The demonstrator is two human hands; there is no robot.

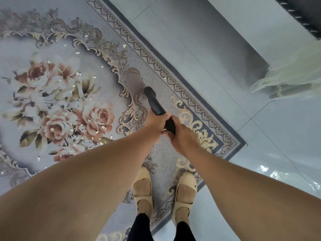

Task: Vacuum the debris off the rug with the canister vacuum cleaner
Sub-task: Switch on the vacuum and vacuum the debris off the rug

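Hands met on the black vacuum tube (153, 101) above the rug (156, 79), near its right corner (243, 143). The left hand (155, 126) had its fingers curled fully round the tube, thumb over the top. The right hand (185, 138) wrapped the tube's near end just behind it, the two hands touching. The tube's far tip pointed towards the scrolled frame of the flower medallion; whether the tip touched the pile could not be told.

Pale flakes of debris (79, 73) lay scattered over the roses and the plain ground of the medallion, well left of the tube and reaching towards the rug's left side. The patterned border under the tube looked free of flakes.

The rug's dark long edge ran diagonally from the upper middle down to the corner. Beyond it lay open grey tile floor (225, 49), bounded at the upper right by a sheer pale curtain (286, 79) pooled on the tiles.

The left shoe (143, 188) stood on the rug's near border; the right shoe (185, 188) straddled the near edge, its heel on tile.
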